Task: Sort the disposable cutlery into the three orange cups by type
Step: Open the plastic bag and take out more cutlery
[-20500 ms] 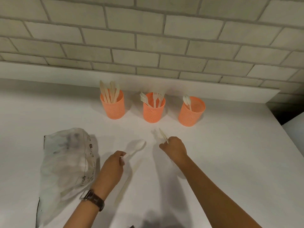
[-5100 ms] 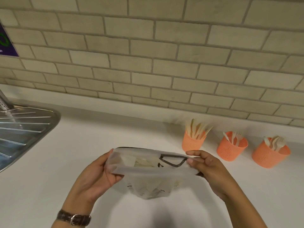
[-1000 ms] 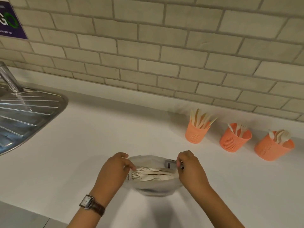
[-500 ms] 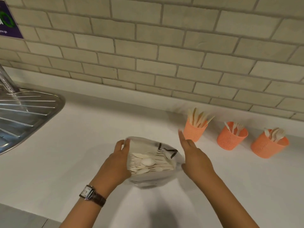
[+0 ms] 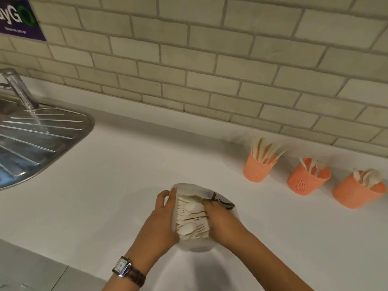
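A: Left hand [image 5: 161, 223] gripping rim of translucent white plastic bag [image 5: 201, 191] on white worktop [image 5: 105, 185], probably keeping mouth open?
B: Yes. Right hand [image 5: 222, 221] inside, fingertips [image 5: 207, 204] curled on pale disposable cutlery [image 5: 189, 217], seemingly pinching one piece. Rest sorted upright in three orange mesh cups [image 5: 304, 183] near wall.
A: Writing?
B: Purple wall sign [image 5: 19, 19], "ayGO" legible, smaller line blurred. Black print on bag unreadable.

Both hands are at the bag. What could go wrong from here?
1. The pale disposable cutlery lies jumbled in the translucent plastic bag, spoons among forks; the right hand reaching in may drag out mixed pieces.
2. The left hand grips the bag by one edge; it could slump and spill.
3. The leftmost orange mesh cup is crowded with fanned knives; another may tip it.
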`<state>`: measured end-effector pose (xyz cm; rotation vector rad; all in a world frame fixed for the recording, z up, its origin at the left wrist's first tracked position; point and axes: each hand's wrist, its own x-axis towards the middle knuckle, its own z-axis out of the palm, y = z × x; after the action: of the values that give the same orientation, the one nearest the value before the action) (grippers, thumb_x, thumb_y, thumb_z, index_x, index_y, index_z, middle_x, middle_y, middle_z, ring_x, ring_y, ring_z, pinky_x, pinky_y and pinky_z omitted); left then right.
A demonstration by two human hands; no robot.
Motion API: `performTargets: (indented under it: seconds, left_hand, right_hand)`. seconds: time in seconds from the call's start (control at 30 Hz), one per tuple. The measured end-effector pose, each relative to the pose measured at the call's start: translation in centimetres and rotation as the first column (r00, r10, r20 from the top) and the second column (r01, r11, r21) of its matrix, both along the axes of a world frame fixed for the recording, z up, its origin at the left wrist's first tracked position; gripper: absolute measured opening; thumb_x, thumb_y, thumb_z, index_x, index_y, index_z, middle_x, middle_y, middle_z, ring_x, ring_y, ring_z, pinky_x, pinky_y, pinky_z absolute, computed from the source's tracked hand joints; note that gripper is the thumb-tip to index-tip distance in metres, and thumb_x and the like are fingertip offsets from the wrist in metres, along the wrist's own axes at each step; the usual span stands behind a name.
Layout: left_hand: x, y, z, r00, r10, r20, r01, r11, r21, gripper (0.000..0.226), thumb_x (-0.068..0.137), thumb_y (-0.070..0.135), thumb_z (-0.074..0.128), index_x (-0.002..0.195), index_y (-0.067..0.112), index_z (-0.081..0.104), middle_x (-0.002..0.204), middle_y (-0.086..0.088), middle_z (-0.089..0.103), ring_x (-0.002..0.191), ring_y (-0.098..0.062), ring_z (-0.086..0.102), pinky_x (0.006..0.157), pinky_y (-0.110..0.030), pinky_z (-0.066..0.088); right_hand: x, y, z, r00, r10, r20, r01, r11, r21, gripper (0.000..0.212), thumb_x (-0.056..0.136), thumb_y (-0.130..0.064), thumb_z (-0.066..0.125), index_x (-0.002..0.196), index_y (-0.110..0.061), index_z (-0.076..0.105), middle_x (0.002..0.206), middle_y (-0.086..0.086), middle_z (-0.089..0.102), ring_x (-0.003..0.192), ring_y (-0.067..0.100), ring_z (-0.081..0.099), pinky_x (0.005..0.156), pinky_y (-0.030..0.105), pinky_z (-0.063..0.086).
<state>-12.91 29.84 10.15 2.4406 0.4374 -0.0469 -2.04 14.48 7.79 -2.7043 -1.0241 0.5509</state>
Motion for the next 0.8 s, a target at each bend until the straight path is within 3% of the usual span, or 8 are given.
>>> performTargets:
  seconds: [0.13, 0.23, 0.33, 0.43, 0.6, 0.8]
  left_hand:
    - [0.0, -0.5, -0.3, 1.0, -0.001, 0.0, 0.001, 1.0, -0.025, 0.11, 0.071, 0.019, 0.073, 0.145, 0.035, -0.008, 0.141, 0.014, 0.002, 0.084, -0.01, 0.057, 0.06, -0.019, 0.052]
    - [0.0, -0.3, -0.4, 1.0, 0.019, -0.002, -0.02, 0.999, -0.044, 0.108, 0.073, 0.016, 0.07, 0.145, 0.036, -0.008, 0.141, 0.014, 0.002, 0.082, -0.01, 0.057, 0.054, -0.018, 0.049]
    - [0.0, 0.2, -0.2, 1.0, 0.022, 0.017, -0.02, 0.995, -0.103, 0.104, 0.071, 0.012, 0.069, 0.145, 0.035, 0.0, 0.14, 0.011, 0.007, 0.078, -0.012, 0.059, 0.055, -0.022, 0.05]
    - [-0.1, 0.6, 0.4, 1.0, 0.012, 0.019, -0.01, 0.991, -0.132, 0.1, 0.071, 0.012, 0.069, 0.145, 0.036, 0.006, 0.139, 0.012, 0.009, 0.078, -0.011, 0.06, 0.062, -0.027, 0.054]
    - [-0.3, 1.0, 0.7, 0.999, -0.012, 0.03, 0.016, 0.986, -0.164, 0.097, 0.073, 0.013, 0.07, 0.144, 0.037, 0.01, 0.133, 0.015, 0.015, 0.073, -0.002, 0.052, 0.056, -0.011, 0.045]
    - [-0.6, 1.6, 0.7, 0.999, 0.004, 0.053, 0.007, 0.982, -0.191, 0.096, 0.072, 0.01, 0.071, 0.142, 0.042, 0.014, 0.127, 0.018, 0.018, 0.073, -0.001, 0.053, 0.06, -0.011, 0.047]
  right_hand:
    - [1.0, 0.7, -1.9, 0.993, 0.107, 0.052, -0.107, 0.994, -0.006, 0.077, 0.075, -0.016, 0.07, 0.141, -0.021, 0.03, 0.135, 0.002, 0.048, 0.121, 0.022, 0.051, 0.1, 0.032, 0.045]
    - [1.5, 0.4, -1.5, 0.987, 0.151, 0.056, -0.152, 0.988, 0.024, 0.065, 0.071, -0.014, 0.07, 0.129, -0.02, 0.041, 0.12, 0.0, 0.056, 0.109, 0.019, 0.057, 0.087, 0.025, 0.047]
    - [1.6, -0.3, -0.7, 0.982, 0.188, 0.004, -0.187, 0.981, 0.053, 0.057, 0.074, -0.02, 0.069, 0.126, -0.021, 0.046, 0.121, -0.001, 0.056, 0.112, 0.016, 0.054, 0.086, 0.024, 0.043]
    - [1.6, -0.9, -0.3, 0.98, 0.192, -0.047, -0.189, 0.979, 0.074, 0.047, 0.076, -0.025, 0.067, 0.119, -0.024, 0.05, 0.119, -0.006, 0.055, 0.11, 0.01, 0.051, 0.081, 0.02, 0.039]
    - [1.7, -0.9, -0.4, 0.98, 0.168, -0.102, -0.16, 0.984, 0.083, 0.044, 0.075, -0.024, 0.067, 0.115, -0.024, 0.049, 0.113, -0.007, 0.059, 0.101, 0.011, 0.055, 0.08, 0.022, 0.044]
    - [1.9, -0.6, 0.5, 0.987, 0.126, -0.103, -0.108, 0.981, 0.159, 0.042, 0.073, -0.041, 0.071, 0.107, -0.023, 0.054, 0.102, -0.01, 0.064, 0.09, 0.006, 0.059, 0.076, 0.022, 0.048]
